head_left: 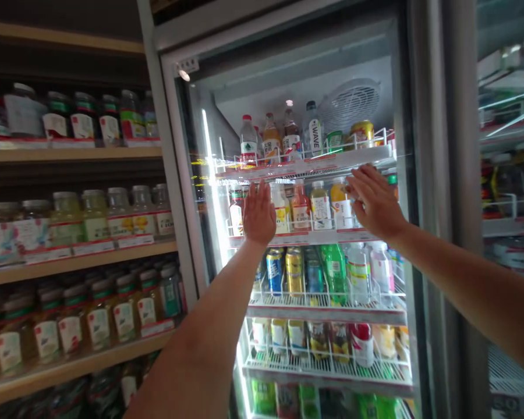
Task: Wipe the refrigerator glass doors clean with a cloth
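My left hand [259, 213] lies flat, fingers stretched upward, against the glass door [297, 87] of a drinks fridge at the level of its second shelf. My right hand [374, 201] is also spread flat on the glass further right, near the door's right frame. Neither hand holds anything. Behind the glass stand rows of bottles [321, 205] and cans [293, 270] on white wire shelves [323, 314].
Wooden shelves [78, 262] on the left carry rows of jars and bottles with price tags. A second fridge [510, 174] stands at the right. A fan grille [349, 102] sits at the top inside the fridge.
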The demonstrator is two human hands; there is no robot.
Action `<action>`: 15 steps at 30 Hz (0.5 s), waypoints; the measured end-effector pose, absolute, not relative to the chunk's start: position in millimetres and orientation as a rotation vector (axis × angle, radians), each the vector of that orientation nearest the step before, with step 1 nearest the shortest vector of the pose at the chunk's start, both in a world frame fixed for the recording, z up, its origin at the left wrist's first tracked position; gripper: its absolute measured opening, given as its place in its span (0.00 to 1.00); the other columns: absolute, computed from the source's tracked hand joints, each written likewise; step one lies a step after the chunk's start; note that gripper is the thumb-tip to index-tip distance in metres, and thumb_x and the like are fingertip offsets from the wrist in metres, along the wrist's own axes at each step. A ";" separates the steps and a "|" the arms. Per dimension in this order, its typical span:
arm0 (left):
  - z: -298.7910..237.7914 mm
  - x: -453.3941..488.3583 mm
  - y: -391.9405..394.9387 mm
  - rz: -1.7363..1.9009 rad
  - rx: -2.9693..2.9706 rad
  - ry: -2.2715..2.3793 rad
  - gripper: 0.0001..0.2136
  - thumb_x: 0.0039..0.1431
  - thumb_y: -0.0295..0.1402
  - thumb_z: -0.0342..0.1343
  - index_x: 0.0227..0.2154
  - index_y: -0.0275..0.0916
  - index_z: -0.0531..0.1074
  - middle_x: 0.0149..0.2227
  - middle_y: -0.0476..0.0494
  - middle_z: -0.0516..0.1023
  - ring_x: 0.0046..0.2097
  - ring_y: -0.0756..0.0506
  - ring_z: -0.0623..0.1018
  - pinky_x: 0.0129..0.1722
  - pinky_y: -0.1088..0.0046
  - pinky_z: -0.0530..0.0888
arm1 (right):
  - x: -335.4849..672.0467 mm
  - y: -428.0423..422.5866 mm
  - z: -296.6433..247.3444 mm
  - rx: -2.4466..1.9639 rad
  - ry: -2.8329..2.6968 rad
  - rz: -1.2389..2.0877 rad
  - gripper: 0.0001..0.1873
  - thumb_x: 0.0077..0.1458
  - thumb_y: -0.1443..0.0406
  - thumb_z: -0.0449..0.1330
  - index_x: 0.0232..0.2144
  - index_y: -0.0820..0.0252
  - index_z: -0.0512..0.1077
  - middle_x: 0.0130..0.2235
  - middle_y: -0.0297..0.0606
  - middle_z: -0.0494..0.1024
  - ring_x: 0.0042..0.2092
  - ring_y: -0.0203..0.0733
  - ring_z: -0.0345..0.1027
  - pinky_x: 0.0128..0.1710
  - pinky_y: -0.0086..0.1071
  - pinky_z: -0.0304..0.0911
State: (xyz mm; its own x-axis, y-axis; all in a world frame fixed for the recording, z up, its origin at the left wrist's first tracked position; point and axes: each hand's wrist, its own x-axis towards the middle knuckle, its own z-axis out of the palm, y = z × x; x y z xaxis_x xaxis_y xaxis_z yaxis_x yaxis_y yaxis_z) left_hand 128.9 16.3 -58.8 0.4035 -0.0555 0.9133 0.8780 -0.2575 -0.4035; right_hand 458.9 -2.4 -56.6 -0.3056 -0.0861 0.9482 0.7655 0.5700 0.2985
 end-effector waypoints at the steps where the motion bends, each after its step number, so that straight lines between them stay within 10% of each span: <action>1: -58.5 129.5 14.6 -0.920 -1.676 -0.649 0.30 0.77 0.26 0.40 0.78 0.39 0.42 0.75 0.37 0.52 0.76 0.40 0.43 0.75 0.47 0.56 | 455.6 -2.4 -66.3 -0.528 -1.742 -0.958 0.34 0.63 0.69 0.56 0.71 0.52 0.62 0.71 0.39 0.64 0.76 0.56 0.48 0.75 0.61 0.52; 8: -55.4 134.4 4.1 -0.619 -1.852 -0.430 0.24 0.75 0.26 0.48 0.70 0.46 0.64 0.70 0.49 0.65 0.74 0.45 0.57 0.75 0.61 0.58 | 463.7 -0.6 -77.0 -0.432 -2.034 -1.057 0.30 0.68 0.73 0.51 0.69 0.52 0.65 0.71 0.37 0.66 0.75 0.49 0.51 0.75 0.55 0.56; 15: -63.8 106.8 32.5 -1.716 -1.109 -0.841 0.29 0.79 0.32 0.37 0.77 0.33 0.38 0.76 0.24 0.44 0.76 0.33 0.39 0.71 0.28 0.45 | 477.2 5.8 -48.3 -0.582 -1.440 -0.868 0.33 0.71 0.64 0.52 0.74 0.59 0.53 0.75 0.49 0.55 0.75 0.57 0.51 0.72 0.59 0.60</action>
